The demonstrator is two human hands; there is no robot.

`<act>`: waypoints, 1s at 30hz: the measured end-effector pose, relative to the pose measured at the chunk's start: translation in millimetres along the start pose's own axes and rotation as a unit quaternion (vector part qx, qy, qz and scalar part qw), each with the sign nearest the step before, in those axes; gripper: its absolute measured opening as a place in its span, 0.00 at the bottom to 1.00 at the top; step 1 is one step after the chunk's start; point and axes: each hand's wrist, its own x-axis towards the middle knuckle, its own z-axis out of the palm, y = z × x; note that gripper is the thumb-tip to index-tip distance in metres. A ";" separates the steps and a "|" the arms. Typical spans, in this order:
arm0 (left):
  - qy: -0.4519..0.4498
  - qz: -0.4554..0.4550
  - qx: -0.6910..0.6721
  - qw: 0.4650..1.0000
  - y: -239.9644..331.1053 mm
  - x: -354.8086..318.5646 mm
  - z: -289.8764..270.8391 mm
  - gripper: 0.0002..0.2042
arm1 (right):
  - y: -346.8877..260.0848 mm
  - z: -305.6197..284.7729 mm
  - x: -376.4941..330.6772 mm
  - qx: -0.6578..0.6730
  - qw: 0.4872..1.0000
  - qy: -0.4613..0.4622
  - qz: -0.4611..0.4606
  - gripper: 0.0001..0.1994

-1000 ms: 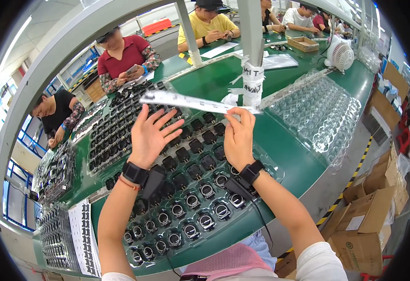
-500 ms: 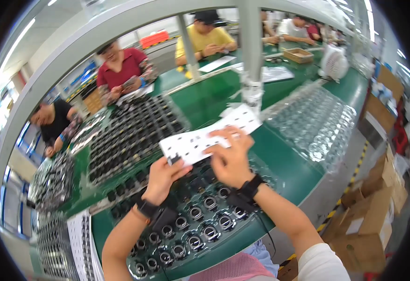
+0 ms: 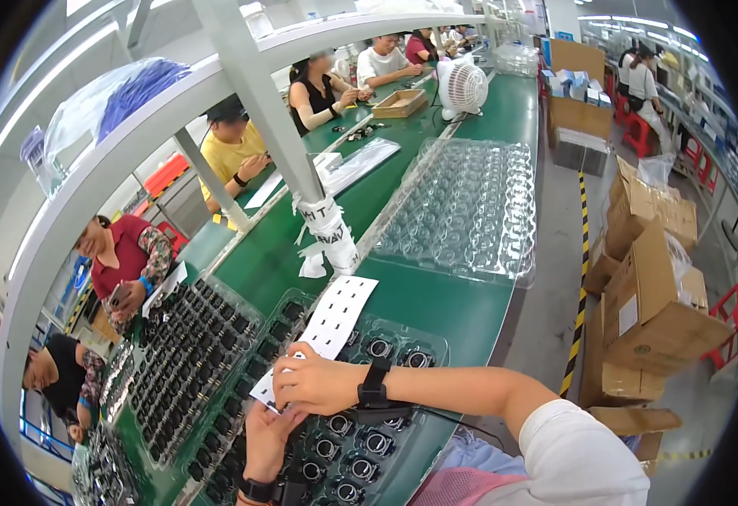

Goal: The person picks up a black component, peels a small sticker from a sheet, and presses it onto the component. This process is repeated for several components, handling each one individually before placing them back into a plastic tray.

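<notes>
A white sheet (image 3: 343, 305) dotted with small black pieces slants over a clear plastic tray (image 3: 438, 341). My left hand (image 3: 266, 443) pinches the sheet's near end between thumb and fingers. Over that same end curls my right hand (image 3: 316, 384), its fingertips close against the left ones; whatever they pinch is hidden. Both wrists wear black bands with small boxes. Below my hands the tray holds round black parts with silver rings (image 3: 377, 443) in rows; my right forearm covers some of them.
Another tray of black parts (image 3: 187, 363) lies to the left. A clear moulded tray (image 3: 461, 202) sits on the green bench beyond a post (image 3: 255, 93). Farther off are a white fan (image 3: 463, 88) and a shallow box (image 3: 400, 104). Cartons (image 3: 651, 295) stand right; co-workers sit opposite.
My view has swung right. The sheet has turned from lying across to pointing away from me, and my right hand has moved from its middle to its near end, beside my left.
</notes>
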 end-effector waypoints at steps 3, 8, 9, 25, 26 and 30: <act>0.000 0.012 0.015 1.000 -5.0 -2.2 0.1 0.20 | -4.2 -2.6 2.1 -0.003 0.998 -0.062 0.017 0.07; -0.037 0.017 0.038 0.998 -5.6 -3.6 1.6 0.23 | -2.2 -2.2 2.3 -0.035 0.997 -0.062 -0.019 0.06; -0.046 0.026 0.041 0.998 -6.2 -3.9 1.7 0.23 | -2.3 -3.0 2.6 -0.034 0.997 -0.063 -0.020 0.06; -0.031 -0.001 0.055 0.998 -10.3 -6.3 -0.4 0.24 | -4.5 -1.2 5.3 0.020 0.999 -0.038 -0.031 0.05; -0.028 0.013 0.046 0.998 -10.0 -5.5 3.4 0.23 | -3.9 -2.2 5.0 0.003 0.998 -0.041 -0.038 0.05; -0.028 0.025 0.048 0.998 -12.9 -5.0 0.6 0.23 | -5.3 -5.7 6.0 0.001 0.998 -0.033 -0.049 0.04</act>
